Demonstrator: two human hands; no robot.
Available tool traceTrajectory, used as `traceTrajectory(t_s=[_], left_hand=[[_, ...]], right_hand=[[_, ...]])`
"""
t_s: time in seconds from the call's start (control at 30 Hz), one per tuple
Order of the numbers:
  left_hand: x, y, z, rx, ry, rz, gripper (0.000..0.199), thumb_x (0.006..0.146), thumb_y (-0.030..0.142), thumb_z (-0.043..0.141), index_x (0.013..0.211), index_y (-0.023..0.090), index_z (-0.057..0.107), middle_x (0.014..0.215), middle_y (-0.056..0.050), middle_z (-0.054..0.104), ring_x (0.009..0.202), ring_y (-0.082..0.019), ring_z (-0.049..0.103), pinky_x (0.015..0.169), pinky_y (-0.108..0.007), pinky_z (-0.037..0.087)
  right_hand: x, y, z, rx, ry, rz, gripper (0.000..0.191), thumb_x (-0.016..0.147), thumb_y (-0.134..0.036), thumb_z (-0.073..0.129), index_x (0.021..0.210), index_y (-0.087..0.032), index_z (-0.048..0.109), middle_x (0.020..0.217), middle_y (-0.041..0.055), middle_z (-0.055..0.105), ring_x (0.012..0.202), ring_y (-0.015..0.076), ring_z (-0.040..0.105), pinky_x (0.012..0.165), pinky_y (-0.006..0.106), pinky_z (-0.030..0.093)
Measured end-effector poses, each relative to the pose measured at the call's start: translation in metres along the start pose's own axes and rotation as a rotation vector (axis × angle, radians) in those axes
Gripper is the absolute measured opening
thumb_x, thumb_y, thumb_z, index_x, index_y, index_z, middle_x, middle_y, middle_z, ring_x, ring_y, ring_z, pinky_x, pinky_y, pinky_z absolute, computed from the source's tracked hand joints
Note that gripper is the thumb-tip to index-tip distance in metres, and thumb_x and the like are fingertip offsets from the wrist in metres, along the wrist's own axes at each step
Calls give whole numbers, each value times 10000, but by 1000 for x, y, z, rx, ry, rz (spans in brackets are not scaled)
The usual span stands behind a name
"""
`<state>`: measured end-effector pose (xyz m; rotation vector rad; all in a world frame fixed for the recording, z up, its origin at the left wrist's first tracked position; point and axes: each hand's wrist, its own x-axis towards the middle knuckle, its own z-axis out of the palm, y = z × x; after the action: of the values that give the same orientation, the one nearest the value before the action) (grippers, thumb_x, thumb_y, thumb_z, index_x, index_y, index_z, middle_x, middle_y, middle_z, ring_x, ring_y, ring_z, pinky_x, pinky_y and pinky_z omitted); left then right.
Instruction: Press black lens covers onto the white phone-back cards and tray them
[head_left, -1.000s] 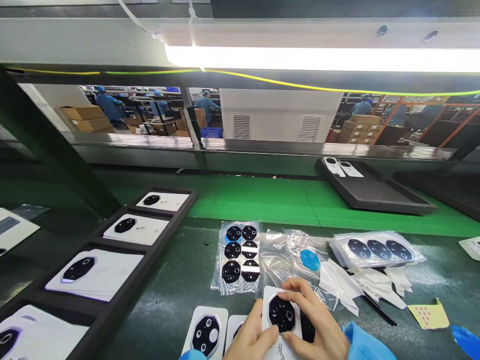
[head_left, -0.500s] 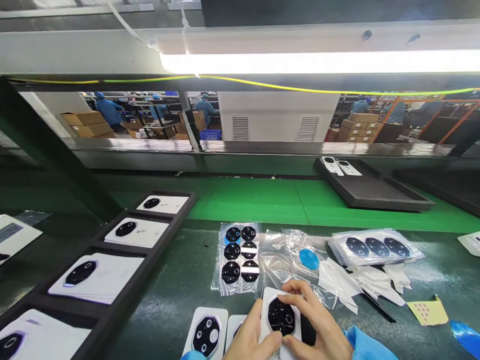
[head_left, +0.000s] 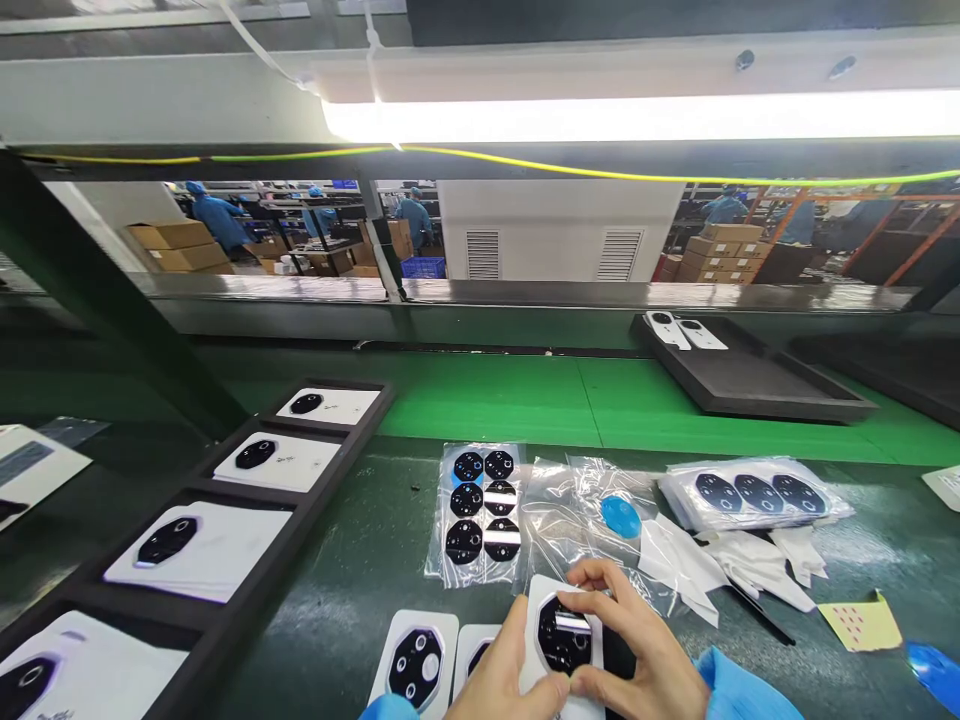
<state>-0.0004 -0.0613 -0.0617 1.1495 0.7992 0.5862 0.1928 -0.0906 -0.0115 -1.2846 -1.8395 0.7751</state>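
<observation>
My left hand (head_left: 504,678) grips the left edge of a white phone back cover (head_left: 534,650) at the bottom centre. My right hand (head_left: 637,645) closes on its right side, fingertips at the rim of the glossy black camera lens cover (head_left: 564,640) on it. Both thumbs meet at the lens cover's lower edge. A bright streak reflects off the black surface. Left of my hands lies another white back cover (head_left: 380,668) with a black lens plate, and a further white cover (head_left: 466,642) is partly hidden behind my left hand.
A clear sheet of black lens covers (head_left: 439,545) lies ahead, beside crumpled plastic film (head_left: 551,510). To the right are a bagged lens pack (head_left: 679,500), white paper scraps (head_left: 679,560) and a yellow note (head_left: 862,622). A compartmented black tray (head_left: 296,530) holds white covers at left; another tray (head_left: 787,375) stands back right.
A bright reflection has appeared across the lens cover, and the cover looks slightly turned. Both hands keep nearly the same place and grip. The whole view has shifted slightly.
</observation>
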Motion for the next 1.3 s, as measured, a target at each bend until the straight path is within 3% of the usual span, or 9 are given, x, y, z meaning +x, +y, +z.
traceTrajectory(t_s=[0.13, 0.3, 0.5, 0.7, 0.97, 1.1, 1.3], left_hand=[[-2, 2, 1, -13, -35, -12, 735, 726, 317, 711, 1383, 189, 407, 1350, -75, 547, 1263, -300, 460, 1065, -358, 337], [-8, 4, 4, -92, 79, -123, 690, 798, 474, 634, 1394, 197, 423, 1434, -68, 473, 1361, -296, 355, 1112, -359, 273], [-10, 12, 10, 5, 176, -143, 728, 779, 623, 598, 1353, 189, 489, 1394, -70, 521, 1318, -303, 416, 1100, -361, 278], [-3, 12, 13, -89, 16, -19, 720, 751, 675, 593, 1284, 196, 526, 1243, -100, 623, 1201, -313, 518, 1008, -392, 386], [-6, 32, 14, -80, -52, 18, 595, 776, 618, 617, 1177, 182, 559, 1170, -103, 645, 1165, -284, 541, 1003, -363, 387], [-7, 37, 14, -175, -67, 2, 705, 745, 652, 624, 1244, 169, 504, 1169, -126, 642, 1149, -303, 557, 966, -381, 422], [-10, 46, 14, -119, -110, 7, 638, 781, 641, 585, 1236, 197, 529, 1181, -104, 645, 1110, -277, 586, 949, -353, 438]], right_hand=[[1, -3, -2, -12, -24, 48, 349, 692, -179, 745, 1018, -267, 658, 1108, 61, 548, 1004, 229, 590, 878, 323, 493], [1, -4, 0, -43, -15, 85, 350, 660, -169, 776, 977, -261, 659, 1101, 50, 544, 1029, 233, 574, 875, 319, 489], [-1, -1, 3, -84, -14, 101, 338, 661, -161, 764, 964, -256, 649, 1080, 48, 525, 947, 217, 575, 808, 317, 508], [-3, 16, 15, -176, 61, 30, 417, 590, -237, 815, 973, -272, 656, 1032, 37, 516, 854, 207, 567, 723, 310, 518], [-3, 16, 16, -147, 84, 4, 513, 538, -268, 878, 1007, -296, 674, 1002, 24, 499, 794, 175, 556, 608, 249, 510], [-2, 14, 14, -151, 71, 2, 448, 602, -323, 853, 1015, -297, 683, 1007, 29, 503, 787, 171, 562, 646, 268, 526], [0, 11, 9, 40, 65, 23, 402, 747, -471, 717, 1108, -302, 663, 1013, 50, 541, 767, 172, 591, 600, 260, 524]])
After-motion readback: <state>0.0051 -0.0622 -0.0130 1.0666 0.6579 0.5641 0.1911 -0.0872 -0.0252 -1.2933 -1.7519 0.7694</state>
